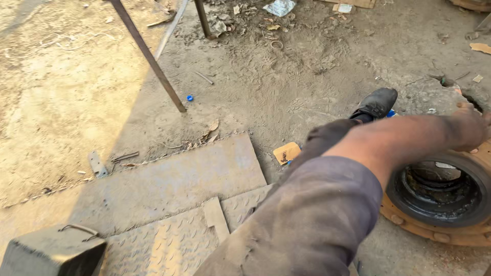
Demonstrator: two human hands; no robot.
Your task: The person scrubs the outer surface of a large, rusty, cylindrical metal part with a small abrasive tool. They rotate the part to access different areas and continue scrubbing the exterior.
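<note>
1. Dark metal box (51,251) with a wire handle, lower left corner, on the sandy ground.
2. Steel checker plates (174,184), overlapping flat on the dirt; a slanted metal rod (148,55) stands behind them.
3. Small orange card scrap (287,152) lying just beyond the plates.
4. Black shoe (376,104), above the outstretched forearm.
5. Wheel hub (442,197), lower right: rusty orange flange with bolt heads along its lower edge, ringing a black, grimy hollow bore.
6. Right hand (470,125), reaching across to the hub's upper rim; whether the fingers grip or merely rest there cannot be told, being blurred at the frame edge.
</note>
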